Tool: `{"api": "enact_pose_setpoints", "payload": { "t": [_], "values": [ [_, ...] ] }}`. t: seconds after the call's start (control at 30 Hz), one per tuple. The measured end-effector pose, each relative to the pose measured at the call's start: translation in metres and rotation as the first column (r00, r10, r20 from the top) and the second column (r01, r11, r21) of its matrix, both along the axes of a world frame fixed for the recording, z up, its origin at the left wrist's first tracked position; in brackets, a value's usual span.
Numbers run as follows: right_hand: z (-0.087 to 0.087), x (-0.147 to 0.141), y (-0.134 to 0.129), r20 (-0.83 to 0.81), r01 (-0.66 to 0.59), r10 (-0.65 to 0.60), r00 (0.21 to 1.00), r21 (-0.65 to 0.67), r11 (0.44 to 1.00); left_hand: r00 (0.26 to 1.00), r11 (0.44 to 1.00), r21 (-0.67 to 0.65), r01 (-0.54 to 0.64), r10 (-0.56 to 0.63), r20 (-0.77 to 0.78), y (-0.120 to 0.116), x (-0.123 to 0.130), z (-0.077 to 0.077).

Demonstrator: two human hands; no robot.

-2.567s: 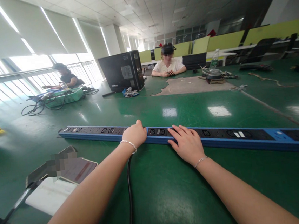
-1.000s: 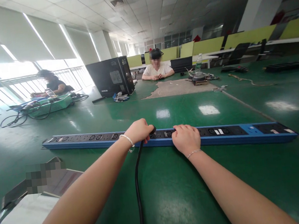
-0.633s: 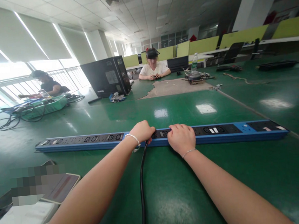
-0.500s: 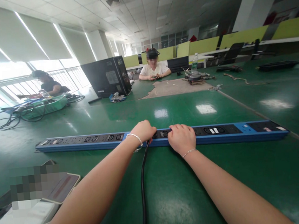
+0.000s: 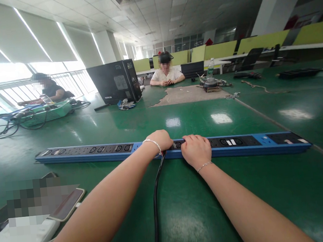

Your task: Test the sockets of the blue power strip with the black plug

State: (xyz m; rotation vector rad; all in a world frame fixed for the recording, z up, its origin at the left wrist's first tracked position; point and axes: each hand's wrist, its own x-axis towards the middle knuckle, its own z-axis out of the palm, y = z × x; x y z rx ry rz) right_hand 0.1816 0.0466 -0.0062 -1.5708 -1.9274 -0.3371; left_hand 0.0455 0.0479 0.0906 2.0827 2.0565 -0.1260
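A long blue and black power strip (image 5: 252, 141) lies crosswise on the green table (image 5: 123, 200). My left hand (image 5: 161, 140) is closed at the strip's middle, at the upper end of a black cable (image 5: 156, 205) that hangs down toward me; its fingertips and the plug are hidden beneath it. Just to its right, my right hand (image 5: 196, 149) is wrapped over the strip with curled fingers, gripping it.
Phones (image 5: 68, 206) and a white device (image 5: 24, 240) lie at the lower left. Farther off are a computer tower (image 5: 112, 84), gloves (image 5: 126, 104), a green basket (image 5: 52, 111), a bottle (image 5: 210, 67) and two seated people (image 5: 167, 74).
My left hand has shifted slightly right, toward my right hand, and the cable's upper end has moved with it. My right hand stays in place.
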Motion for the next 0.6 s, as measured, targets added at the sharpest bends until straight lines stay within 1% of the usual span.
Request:
{"api": "enact_pose_setpoints", "payload": {
  "t": [0.07,0.13,0.23,0.3,0.4,0.47,0.5,0.53,0.57,0.6],
  "values": [
    [-0.001,-0.001,0.000,-0.015,-0.016,0.016,1.000,0.033,0.999,1.000,1.000,0.025,-0.001,0.001,0.013,-0.003,-0.001,-0.002],
    [-0.002,-0.006,-0.002,-0.025,-0.071,0.073,0.997,0.073,0.995,1.000,0.997,0.069,-0.023,0.022,0.016,-0.007,-0.001,-0.008],
    [-0.002,-0.017,-0.009,-0.041,-0.228,0.234,0.971,0.110,0.967,0.999,0.979,0.199,-0.054,0.051,0.019,-0.014,0.002,-0.020],
    [-0.002,-0.024,-0.015,-0.072,-0.331,0.341,0.937,0.118,0.936,0.999,0.962,0.270,-0.029,0.023,0.026,-0.017,0.005,-0.029],
    [-0.001,-0.028,-0.020,-0.116,-0.431,0.442,0.890,0.106,0.896,0.999,0.949,0.315,-0.028,0.013,0.050,-0.020,0.005,-0.033],
    [-0.001,-0.027,-0.021,-0.124,-0.461,0.467,0.875,0.080,0.884,0.994,0.953,0.302,-0.027,-0.005,0.107,-0.021,-0.002,-0.029],
    [0.000,-0.026,-0.021,-0.122,-0.470,0.475,0.872,0.066,0.880,0.987,0.962,0.272,0.001,-0.046,0.157,-0.023,-0.009,-0.027],
    [0.001,-0.025,-0.020,-0.118,-0.477,0.479,0.870,0.053,0.877,0.969,0.971,0.229,0.066,-0.117,0.218,-0.025,-0.019,-0.024],
    [0.002,-0.024,-0.019,-0.115,-0.481,0.483,0.868,0.044,0.876,0.934,0.975,0.170,0.140,-0.187,0.303,-0.027,-0.030,-0.023],
    [0.003,-0.024,-0.018,-0.112,-0.482,0.483,0.868,0.040,0.875,0.899,0.970,0.169,0.175,-0.228,0.375,-0.029,-0.043,-0.023]
  ]
}}
